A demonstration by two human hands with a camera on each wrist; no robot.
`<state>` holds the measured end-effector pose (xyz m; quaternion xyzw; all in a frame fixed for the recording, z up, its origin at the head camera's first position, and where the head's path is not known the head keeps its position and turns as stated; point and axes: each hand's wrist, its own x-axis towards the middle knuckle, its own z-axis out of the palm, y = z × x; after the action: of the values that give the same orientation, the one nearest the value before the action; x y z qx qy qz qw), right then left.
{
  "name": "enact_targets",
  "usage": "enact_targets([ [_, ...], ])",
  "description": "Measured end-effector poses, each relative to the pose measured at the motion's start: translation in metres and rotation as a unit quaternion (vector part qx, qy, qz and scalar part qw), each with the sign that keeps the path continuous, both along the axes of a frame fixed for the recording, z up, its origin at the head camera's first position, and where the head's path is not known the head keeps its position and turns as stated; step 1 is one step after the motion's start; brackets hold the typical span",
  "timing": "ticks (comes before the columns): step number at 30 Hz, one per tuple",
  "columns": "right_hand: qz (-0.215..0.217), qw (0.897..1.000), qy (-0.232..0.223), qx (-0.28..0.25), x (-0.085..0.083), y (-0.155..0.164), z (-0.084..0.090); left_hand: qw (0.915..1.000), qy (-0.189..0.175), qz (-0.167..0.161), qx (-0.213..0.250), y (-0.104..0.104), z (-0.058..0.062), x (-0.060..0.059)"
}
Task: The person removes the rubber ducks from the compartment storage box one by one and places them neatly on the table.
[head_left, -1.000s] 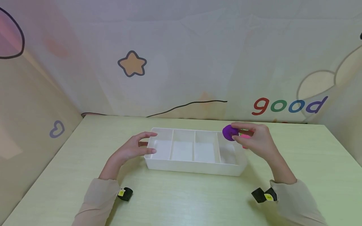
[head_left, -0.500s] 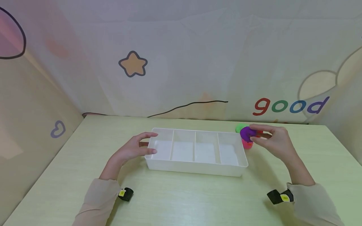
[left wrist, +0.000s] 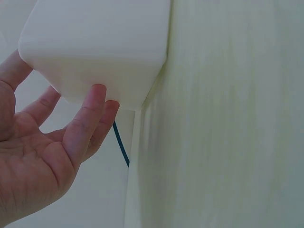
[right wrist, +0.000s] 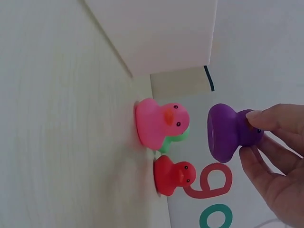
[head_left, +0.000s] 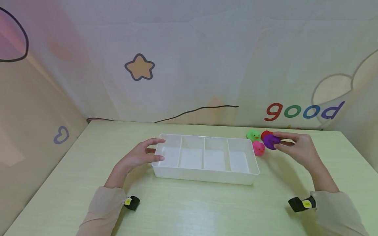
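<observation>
A white divided box (head_left: 206,175) with several compartments in a row stands on the table. My left hand (head_left: 141,154) holds its left end, with thumb and index finger over the rim; in the left wrist view other fingers (left wrist: 90,104) touch the outer end wall. My right hand (head_left: 298,147) pinches a purple toy duck (right wrist: 225,133) by its head, held above the table right of the box. Beside and below it are a pink duck (right wrist: 154,123), a red duck (right wrist: 168,175), and a green duck (head_left: 253,135) partly hidden behind the pink one in the right wrist view.
The pink duck sits close by the box's right end. Behind the table (head_left: 189,206) rises a printed backdrop (head_left: 200,65) with a star and coloured letters; a side panel (head_left: 32,157) borders the left edge.
My right hand has carried the purple duck rightwards from over the box's right end to beside the red duck, exposing the other ducks. The left hand stays at the box.
</observation>
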<state>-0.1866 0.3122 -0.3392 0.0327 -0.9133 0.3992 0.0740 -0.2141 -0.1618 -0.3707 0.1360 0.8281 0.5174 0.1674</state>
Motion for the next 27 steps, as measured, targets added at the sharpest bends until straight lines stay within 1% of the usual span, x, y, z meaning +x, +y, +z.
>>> enact_targets([
  [11, 0.015, 1.000, -0.027, 0.007, -0.008, 0.018, -0.012, 1.0000, -0.002, 0.000, 0.000, -0.001, -0.001, -0.001],
  [18, 0.022, 0.998, -0.060, 0.021, -0.012, 0.022, -0.020, 1.0000, -0.002, 0.001, -0.001, -0.001, -0.001, -0.001],
  [23, 0.026, 0.996, -0.081, 0.034, -0.014, 0.024, -0.023, 1.0000, -0.004, -0.003, 0.007, -0.002, -0.002, -0.001],
  [27, 0.028, 0.995, -0.088, 0.043, -0.016, 0.025, -0.025, 0.9998, -0.004, -0.007, 0.016, -0.003, -0.004, -0.002],
])
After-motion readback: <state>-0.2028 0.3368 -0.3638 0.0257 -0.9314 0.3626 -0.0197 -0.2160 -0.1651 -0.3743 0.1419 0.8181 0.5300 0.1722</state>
